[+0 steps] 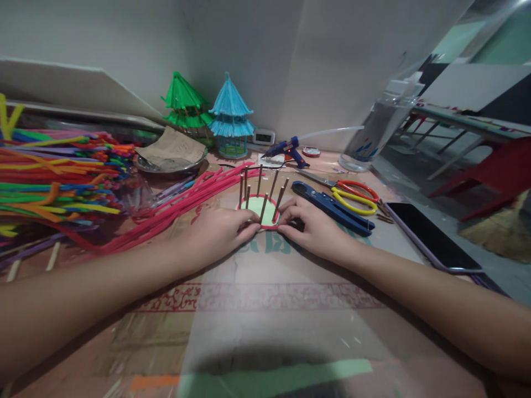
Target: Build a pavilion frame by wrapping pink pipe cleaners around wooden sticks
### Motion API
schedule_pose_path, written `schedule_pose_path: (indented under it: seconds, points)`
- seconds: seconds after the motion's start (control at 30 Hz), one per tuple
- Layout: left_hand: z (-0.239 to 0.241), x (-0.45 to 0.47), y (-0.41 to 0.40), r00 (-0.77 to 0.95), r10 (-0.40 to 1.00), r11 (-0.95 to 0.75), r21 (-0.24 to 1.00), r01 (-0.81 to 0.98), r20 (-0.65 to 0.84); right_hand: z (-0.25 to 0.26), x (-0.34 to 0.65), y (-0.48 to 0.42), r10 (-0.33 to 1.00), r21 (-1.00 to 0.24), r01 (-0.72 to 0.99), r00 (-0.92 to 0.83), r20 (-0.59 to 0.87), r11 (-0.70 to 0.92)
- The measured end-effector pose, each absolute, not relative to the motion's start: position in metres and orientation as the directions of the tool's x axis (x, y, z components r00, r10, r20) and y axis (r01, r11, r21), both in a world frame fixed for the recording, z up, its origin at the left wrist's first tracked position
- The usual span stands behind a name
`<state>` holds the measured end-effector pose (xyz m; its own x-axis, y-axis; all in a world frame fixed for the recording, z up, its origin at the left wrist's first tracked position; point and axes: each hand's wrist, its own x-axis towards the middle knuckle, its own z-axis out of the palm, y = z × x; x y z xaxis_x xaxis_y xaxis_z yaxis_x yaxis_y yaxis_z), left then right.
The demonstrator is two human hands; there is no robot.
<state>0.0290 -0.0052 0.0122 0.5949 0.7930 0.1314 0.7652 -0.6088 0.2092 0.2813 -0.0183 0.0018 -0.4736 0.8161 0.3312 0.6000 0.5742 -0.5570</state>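
Note:
A round pale green base (258,207) lies on the table with several thin brown sticks (264,208) standing up from it, some leaning. A pinkish-red pipe cleaner (270,226) runs around its edge. At the front left of the rim, my left hand (222,228) is closed, thumb and fingertips pinching the edge. My right hand (310,224) grips the front right of the same rim between thumb and bent fingers. Loose pink pipe cleaners (166,215) stretch over the table left of the base. Parts of the rim are hidden behind my fingers.
Blue pliers (332,207), scissors (357,196) and a phone (433,235) lie to the right. Behind stand a glue gun (286,149), a pump bottle (373,132), and green (185,105) and blue (231,113) pipe-cleaner pagodas. Colourful pipe cleaners (53,177) are heaped left.

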Motion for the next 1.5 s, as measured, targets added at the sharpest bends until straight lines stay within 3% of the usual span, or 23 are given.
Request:
schedule_pose_path:
  seconds: [0.43,0.87,1.2,1.3,1.37,1.5]
  points:
    - [0.009,0.031,-0.007,0.611,0.778,-0.622,0.041,0.782,0.146,0.004,0.281,-0.019,0.824,-0.553,0.614,-0.468,0.319,0.563]
    - [0.009,0.032,-0.006,0.616,0.778,-0.626,0.057,0.778,0.125,0.003,0.278,-0.016,0.838,-0.549,0.634,-0.426,0.340,0.545]
    - [0.011,0.026,-0.010,0.627,0.760,-0.636,-0.003,0.772,0.168,0.006,0.282,-0.020,0.846,-0.589,0.610,-0.430,0.315,0.529]
    - [0.009,0.012,-0.011,0.666,0.664,-0.719,0.048,0.693,0.340,0.006,0.285,-0.021,0.859,-0.606,0.612,-0.404,0.314,0.509]
    - [0.011,0.003,-0.008,0.659,0.616,-0.769,0.149,0.622,0.432,0.004,0.286,-0.021,0.853,-0.606,0.601,-0.397,0.339,0.521]
    - [0.015,-0.003,0.008,0.396,0.723,-0.662,0.402,0.633,0.566,0.006,0.288,-0.022,0.831,-0.561,0.616,-0.357,0.427,0.553]
